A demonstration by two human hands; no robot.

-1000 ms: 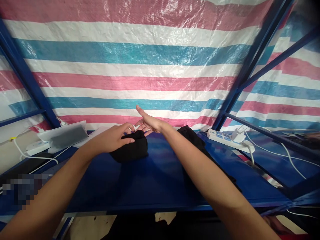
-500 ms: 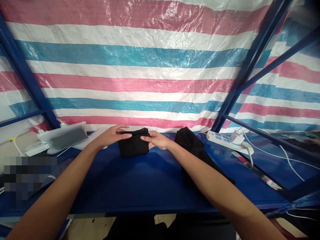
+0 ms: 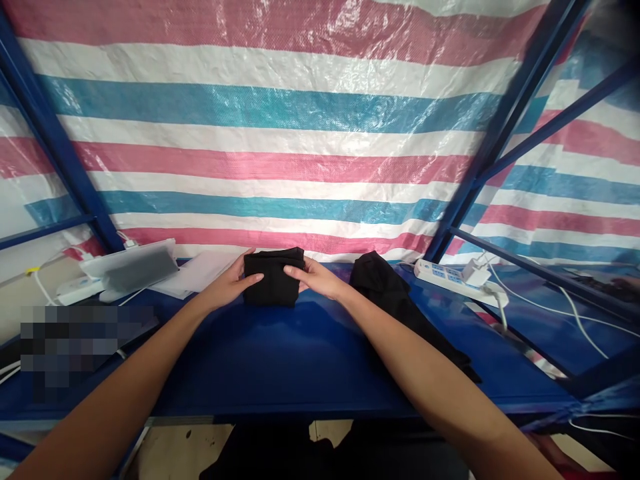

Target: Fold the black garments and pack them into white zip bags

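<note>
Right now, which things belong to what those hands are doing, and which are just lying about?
In the job:
folded black cloth
left hand and right hand, holding it
blue table underneath

Apparently lying about:
loose black cloth, in neither hand
white papers, left
power strip, right

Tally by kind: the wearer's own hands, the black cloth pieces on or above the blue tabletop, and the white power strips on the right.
Own hands: 2 (left hand, right hand)
Black cloth pieces: 2 (folded bundle, held; loose cloth, lying to its right)
White power strips, right side: 1 (power strip)
Total: 5
</note>
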